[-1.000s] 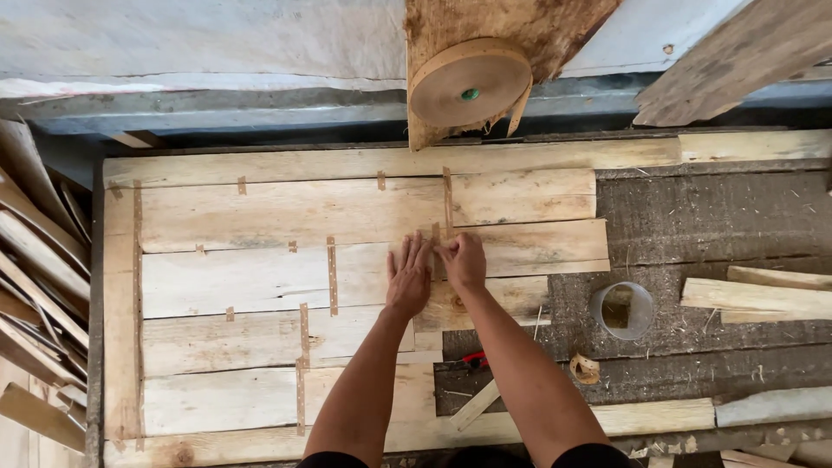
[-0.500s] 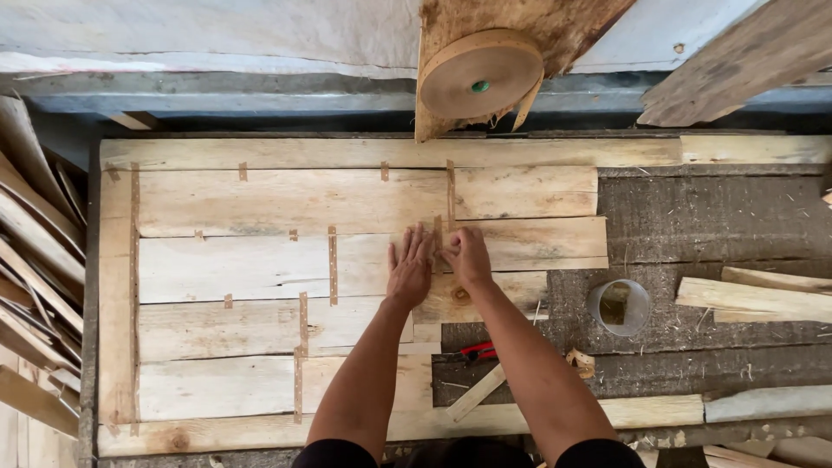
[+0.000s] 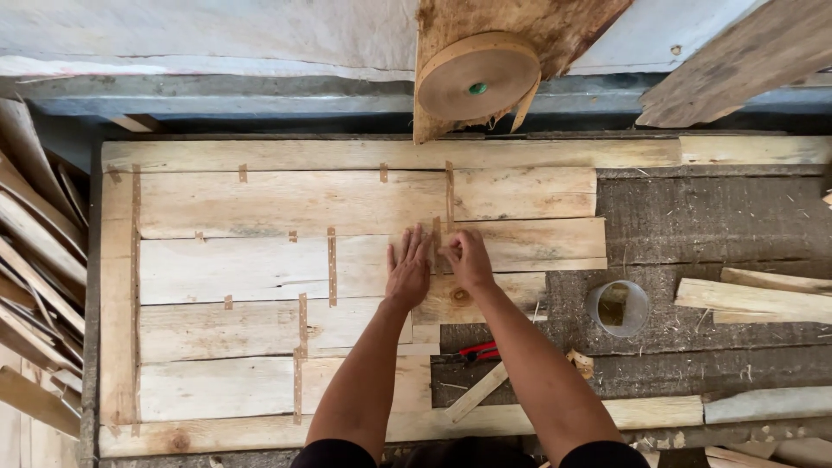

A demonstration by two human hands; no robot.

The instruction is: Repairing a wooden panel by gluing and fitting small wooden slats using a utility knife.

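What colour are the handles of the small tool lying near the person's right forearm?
The tool handles are red, seen in the head view.

- Left hand (image 3: 407, 270) lies flat on the veneer sheets (image 3: 260, 269).
- Right hand (image 3: 468, 258) presses a tape strip (image 3: 437, 238) beside it.
- Tape roll (image 3: 478, 76) hangs above the counter (image 3: 693, 217).

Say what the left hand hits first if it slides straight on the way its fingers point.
The left hand lies flat on the veneer sheets, fingers pointing away from the person. Straight on it probably crosses bare veneer and first meets the tape roll above the far edge; depth unclear.
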